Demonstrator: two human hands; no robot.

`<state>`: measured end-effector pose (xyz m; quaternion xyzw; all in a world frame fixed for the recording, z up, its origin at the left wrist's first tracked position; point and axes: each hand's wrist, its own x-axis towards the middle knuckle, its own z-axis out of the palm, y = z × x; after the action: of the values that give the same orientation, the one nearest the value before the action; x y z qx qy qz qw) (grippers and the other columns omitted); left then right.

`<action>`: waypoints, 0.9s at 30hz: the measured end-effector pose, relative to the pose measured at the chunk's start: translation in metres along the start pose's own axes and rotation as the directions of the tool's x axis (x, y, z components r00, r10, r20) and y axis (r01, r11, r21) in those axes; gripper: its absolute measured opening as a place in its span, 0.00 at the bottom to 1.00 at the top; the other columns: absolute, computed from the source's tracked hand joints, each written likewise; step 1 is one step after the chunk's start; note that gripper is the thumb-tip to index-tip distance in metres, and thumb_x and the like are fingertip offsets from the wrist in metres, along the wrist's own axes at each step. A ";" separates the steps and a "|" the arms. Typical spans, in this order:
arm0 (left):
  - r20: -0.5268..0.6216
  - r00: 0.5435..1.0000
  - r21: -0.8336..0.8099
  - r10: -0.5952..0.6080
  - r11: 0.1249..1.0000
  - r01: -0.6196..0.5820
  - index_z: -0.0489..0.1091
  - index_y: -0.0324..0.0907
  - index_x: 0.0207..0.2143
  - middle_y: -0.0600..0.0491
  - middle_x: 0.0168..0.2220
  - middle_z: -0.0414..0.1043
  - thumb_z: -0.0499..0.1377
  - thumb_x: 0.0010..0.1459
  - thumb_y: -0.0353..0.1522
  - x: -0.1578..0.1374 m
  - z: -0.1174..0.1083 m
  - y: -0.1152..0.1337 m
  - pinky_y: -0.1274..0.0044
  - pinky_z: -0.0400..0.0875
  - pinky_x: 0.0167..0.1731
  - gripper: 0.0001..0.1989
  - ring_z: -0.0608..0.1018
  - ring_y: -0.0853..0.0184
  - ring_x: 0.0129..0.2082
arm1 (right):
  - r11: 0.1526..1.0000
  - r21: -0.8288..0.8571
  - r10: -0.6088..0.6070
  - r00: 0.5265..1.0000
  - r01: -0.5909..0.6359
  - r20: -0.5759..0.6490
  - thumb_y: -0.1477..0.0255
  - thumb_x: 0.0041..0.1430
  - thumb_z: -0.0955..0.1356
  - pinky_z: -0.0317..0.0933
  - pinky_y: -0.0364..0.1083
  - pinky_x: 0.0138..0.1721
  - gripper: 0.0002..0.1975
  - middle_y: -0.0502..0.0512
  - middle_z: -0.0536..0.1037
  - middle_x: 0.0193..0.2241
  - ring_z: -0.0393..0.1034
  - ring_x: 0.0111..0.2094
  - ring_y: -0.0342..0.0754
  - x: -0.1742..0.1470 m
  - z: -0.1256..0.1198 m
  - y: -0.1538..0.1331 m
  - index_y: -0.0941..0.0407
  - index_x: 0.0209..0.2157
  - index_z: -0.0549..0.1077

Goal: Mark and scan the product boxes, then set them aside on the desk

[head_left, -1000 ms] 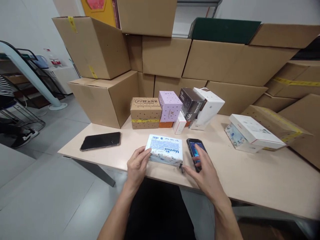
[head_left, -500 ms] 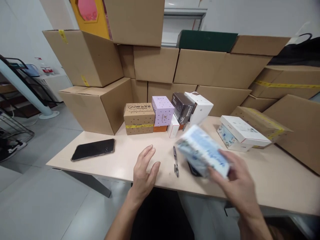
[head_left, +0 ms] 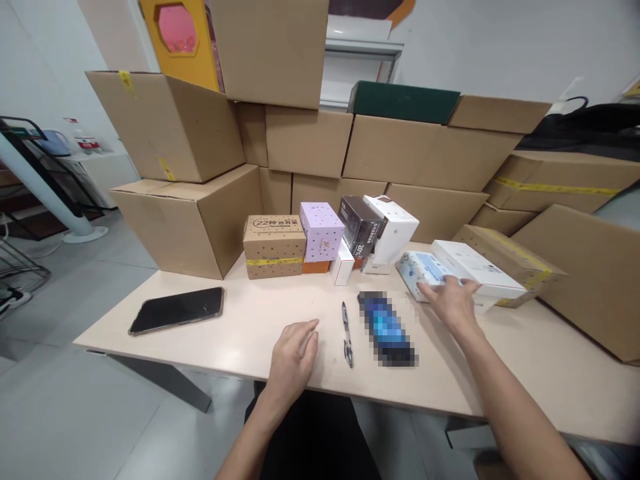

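Observation:
At the right of the table, my right hand (head_left: 453, 303) has its thumb and fingertips on a blue-and-white floral tissue pack (head_left: 416, 272). That pack rests on the table against the left side of a white box (head_left: 477, 267). My left hand (head_left: 294, 357) hovers at the table's front edge, holding nothing, its fingers loosely curled and the thumb apart. Between the hands lie a pen (head_left: 346, 333) and a dark phone-like device (head_left: 386, 330) whose lit screen is pixelated.
A black phone (head_left: 177, 310) lies at the table's left. Along the back stand a brown carton (head_left: 274, 247), a purple box (head_left: 321, 233), a dark brown box (head_left: 360, 227) and a tall white box (head_left: 395, 230). Large cardboard boxes (head_left: 420, 153) are stacked behind them.
My right hand has carried the tissue pack right and back, down beside the white box, uncovering the phone-like device. My left hand has lowered slightly, its fingers more curled. The view has shifted a little.

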<state>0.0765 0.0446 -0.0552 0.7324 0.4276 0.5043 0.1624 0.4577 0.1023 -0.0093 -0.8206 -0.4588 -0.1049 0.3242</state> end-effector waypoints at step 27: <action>0.040 0.996 -0.046 -0.074 0.996 0.076 0.75 0.42 0.46 0.48 0.39 0.80 0.56 0.64 0.29 0.000 -0.003 0.001 0.71 0.77 0.43 0.11 0.80 0.63 0.41 | 0.883 0.469 0.098 0.967 0.025 -0.235 0.63 0.49 0.72 0.64 0.55 0.54 0.43 0.73 0.69 0.57 0.68 0.56 0.61 0.001 -0.049 -0.105 0.64 0.62 0.53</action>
<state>0.0743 0.0430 -0.0529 0.7214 0.4395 0.4936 0.2069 0.3783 0.1109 0.0752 -0.7067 -0.4099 -0.0883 0.5699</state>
